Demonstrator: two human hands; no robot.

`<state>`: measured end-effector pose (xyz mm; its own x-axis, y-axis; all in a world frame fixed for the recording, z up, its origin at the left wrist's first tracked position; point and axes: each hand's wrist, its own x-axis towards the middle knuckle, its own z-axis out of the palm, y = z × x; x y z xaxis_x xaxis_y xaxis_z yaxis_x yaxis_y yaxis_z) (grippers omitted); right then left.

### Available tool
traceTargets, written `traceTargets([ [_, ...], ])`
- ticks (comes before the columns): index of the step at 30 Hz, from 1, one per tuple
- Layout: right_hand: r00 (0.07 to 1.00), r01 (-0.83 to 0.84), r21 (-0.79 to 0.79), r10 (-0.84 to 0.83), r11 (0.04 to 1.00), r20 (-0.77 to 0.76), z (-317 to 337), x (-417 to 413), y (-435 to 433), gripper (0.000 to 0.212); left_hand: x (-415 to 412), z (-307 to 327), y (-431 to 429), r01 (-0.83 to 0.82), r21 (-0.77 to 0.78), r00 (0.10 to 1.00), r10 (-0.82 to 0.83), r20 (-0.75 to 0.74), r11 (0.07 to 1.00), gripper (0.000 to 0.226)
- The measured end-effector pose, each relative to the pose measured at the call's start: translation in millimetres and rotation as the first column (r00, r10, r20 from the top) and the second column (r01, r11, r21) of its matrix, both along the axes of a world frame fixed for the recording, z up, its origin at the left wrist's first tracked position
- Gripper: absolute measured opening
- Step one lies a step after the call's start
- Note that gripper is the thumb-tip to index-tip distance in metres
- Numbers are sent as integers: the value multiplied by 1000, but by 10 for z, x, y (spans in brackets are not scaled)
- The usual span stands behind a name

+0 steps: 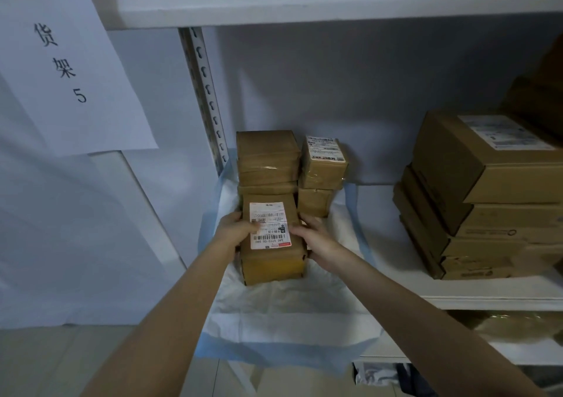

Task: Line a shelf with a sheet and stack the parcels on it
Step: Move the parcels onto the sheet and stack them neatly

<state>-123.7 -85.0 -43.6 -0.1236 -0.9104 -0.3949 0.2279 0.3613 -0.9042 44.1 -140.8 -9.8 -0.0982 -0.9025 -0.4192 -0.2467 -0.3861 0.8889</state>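
Observation:
A white sheet with a blue border (283, 314) covers the left part of the white shelf (390, 244) and hangs over its front edge. On the sheet stand brown parcels: a tall stack at the back left (268, 159) and a shorter stack (323, 171) beside it, with a label on top. In front of them lies a brown parcel with a white barcode label (271, 238), on top of another parcel. My left hand (236, 229) grips its left side and my right hand (310, 235) grips its right side.
A stack of larger cardboard boxes (481, 201) fills the right part of the same shelf. A slotted metal upright (207, 98) stands at the shelf's left. A paper sign (70, 61) hangs on the left wall. Another shelf board (304, 1) runs overhead.

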Motion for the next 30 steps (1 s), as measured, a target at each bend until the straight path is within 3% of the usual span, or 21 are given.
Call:
traceTargets([
  [7,997,-4,-81,-2,997,-77,-79,89,-113,49,-30,-30,-159,-26,-120,996,36,78,992,38],
  [11,979,-54,45,62,998,-197,-3,106,-137,58,-64,-35,-228,-44,-144,990,62,129,989,35],
  [14,947,-93,128,127,987,-294,72,72,-131,63,-128,12,-206,-24,-209,961,81,265,978,35],
  [16,876,-75,40,85,996,-474,163,13,-93,51,-196,47,-151,29,-317,894,118,433,948,35],
  [18,803,-10,-177,-97,984,-587,307,-61,-35,34,-265,63,-99,145,-494,794,197,575,857,30],
  [21,743,56,-423,-321,904,-587,622,-222,108,22,-455,132,53,341,-610,818,93,567,715,16],
  [23,665,54,-558,-447,828,-599,840,-351,231,23,-615,173,185,505,-501,740,-55,670,703,9],
  [26,515,-3,-721,-617,693,-595,1128,-552,486,24,-704,112,300,648,-175,447,-185,875,741,53],
  [27,452,-28,-753,-663,658,-596,1199,-616,588,22,-701,74,320,654,-137,404,-190,895,744,60],
  [30,187,-66,-826,-806,560,-562,1345,-892,855,26,-772,52,355,614,-151,432,-169,886,775,52],
])
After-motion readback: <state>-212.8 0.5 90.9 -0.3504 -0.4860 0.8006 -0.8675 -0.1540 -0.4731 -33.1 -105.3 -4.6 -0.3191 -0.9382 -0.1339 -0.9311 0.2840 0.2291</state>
